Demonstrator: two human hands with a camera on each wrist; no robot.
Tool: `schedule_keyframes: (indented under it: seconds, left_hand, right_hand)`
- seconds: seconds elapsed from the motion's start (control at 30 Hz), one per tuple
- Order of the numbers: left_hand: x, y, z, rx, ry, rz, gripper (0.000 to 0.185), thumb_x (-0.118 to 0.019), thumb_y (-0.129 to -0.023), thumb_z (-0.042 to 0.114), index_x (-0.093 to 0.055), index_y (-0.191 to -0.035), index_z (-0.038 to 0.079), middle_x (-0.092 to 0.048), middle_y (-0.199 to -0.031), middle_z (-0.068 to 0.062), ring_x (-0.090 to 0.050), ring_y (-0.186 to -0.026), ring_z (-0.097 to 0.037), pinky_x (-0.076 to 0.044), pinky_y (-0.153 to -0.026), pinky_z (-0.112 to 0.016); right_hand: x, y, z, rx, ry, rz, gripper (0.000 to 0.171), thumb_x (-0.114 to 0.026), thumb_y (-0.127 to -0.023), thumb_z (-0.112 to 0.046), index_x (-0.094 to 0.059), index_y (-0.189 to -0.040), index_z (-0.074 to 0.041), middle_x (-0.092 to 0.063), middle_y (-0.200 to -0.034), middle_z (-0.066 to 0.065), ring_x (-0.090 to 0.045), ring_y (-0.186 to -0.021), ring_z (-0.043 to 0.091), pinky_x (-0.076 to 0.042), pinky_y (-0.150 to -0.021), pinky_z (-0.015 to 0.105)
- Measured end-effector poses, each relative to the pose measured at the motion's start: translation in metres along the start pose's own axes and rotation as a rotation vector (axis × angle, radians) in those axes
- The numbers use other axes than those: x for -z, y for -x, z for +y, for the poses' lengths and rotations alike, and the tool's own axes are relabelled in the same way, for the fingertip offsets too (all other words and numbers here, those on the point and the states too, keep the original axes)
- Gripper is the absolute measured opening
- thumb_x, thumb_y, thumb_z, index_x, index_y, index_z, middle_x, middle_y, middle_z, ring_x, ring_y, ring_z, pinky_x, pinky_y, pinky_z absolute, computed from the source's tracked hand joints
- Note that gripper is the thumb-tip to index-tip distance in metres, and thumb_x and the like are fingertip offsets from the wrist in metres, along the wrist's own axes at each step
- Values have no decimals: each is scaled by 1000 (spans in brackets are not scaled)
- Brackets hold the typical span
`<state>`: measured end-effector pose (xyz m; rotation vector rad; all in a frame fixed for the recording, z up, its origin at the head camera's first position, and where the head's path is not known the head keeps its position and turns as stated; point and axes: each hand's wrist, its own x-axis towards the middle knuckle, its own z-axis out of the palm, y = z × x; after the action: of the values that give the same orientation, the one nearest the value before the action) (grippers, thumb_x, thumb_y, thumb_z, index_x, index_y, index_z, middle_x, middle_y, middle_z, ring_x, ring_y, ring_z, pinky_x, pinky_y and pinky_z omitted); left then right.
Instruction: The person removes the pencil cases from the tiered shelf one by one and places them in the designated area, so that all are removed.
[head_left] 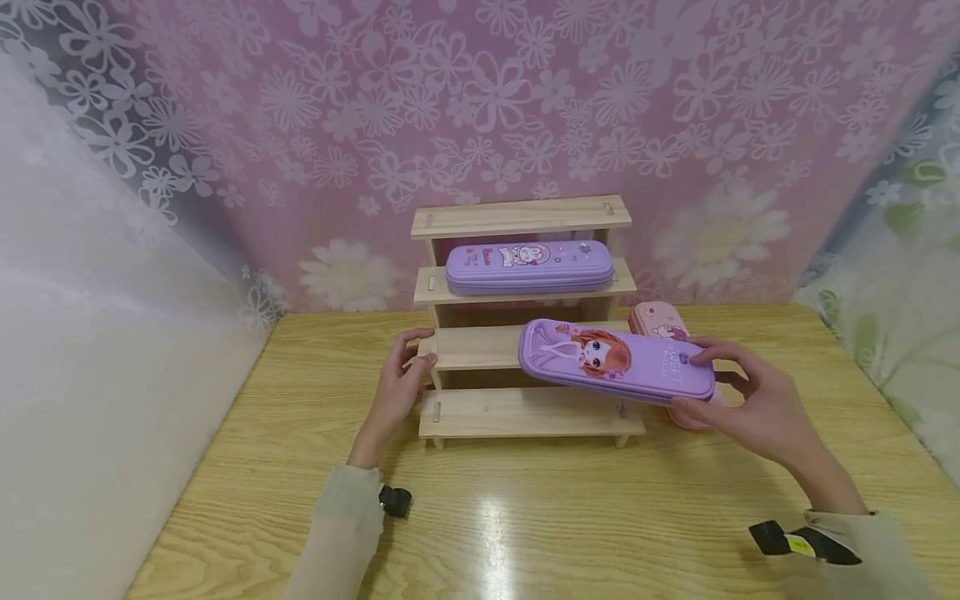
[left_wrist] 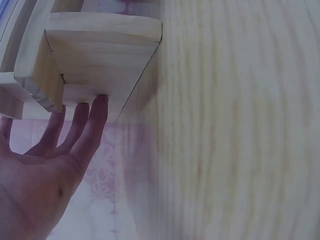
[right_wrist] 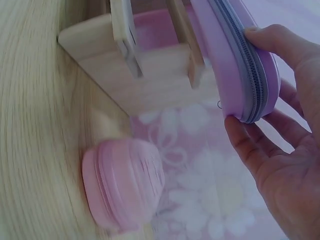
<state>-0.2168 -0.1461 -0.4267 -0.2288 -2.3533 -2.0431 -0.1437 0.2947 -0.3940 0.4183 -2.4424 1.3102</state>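
My right hand (head_left: 757, 400) grips the right end of a purple pencil case (head_left: 645, 367), thumb at its near edge and fingers over the far side. Printed with a red-haired girl, this case is held tilted in front of the third shelf board, overlapping it in the head view; its grey zipper (right_wrist: 247, 65) shows in the right wrist view. At the left end of the same board, my left hand (head_left: 402, 383) holds the wooden tiered rack (head_left: 480, 421), thumb in front, with fingertips (left_wrist: 101, 102) at its side panel in the left wrist view.
Another purple pencil case (head_left: 528, 267) with a cartoon print lies on the second board from the top. To the right of the rack, a pink pencil case (right_wrist: 125, 185) rests on the wooden table (head_left: 315, 417), partly hidden in the head view. A pink floral curtain (head_left: 495, 125) hangs behind.
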Motion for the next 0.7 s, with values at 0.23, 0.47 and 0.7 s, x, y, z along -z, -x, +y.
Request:
schedule_keyframes:
  seconds: [0.23,0.47,0.7]
  left_hand:
    - [0,0,1,4,-16,-3,40,-52,-95,17,-46,-134,12,-55,-122,-17,-59,-96,-23,-52,-75,-60]
    - [0,0,1,-2,4,-3,39,-52,-95,17,-47,-134,12,-56,-119,-16,-58,-96,-24,-52,-73,-59]
    - [0,0,-2,-2,3,6,36,-53,-95,18,-49,-131,18,-56,-118,-16,-59,-96,-24,-52,-75,-59]
  right_hand:
    - [22,11,11,12,-11,68,58,-79,-59,17,-57,-111,5,-55,-132,0,-49,-120,2,-45,-85,4]
    - [41,21,22,-24,24,146,55,-77,-60,20,-57,-111,8,-55,-132,3,-50,-118,3,-46,-81,5]
    - [56,35,35,-105,57,244,50,-75,-66,17,-57,-112,9,-55,-129,-4,-51,-112,2,-45,-78,3]
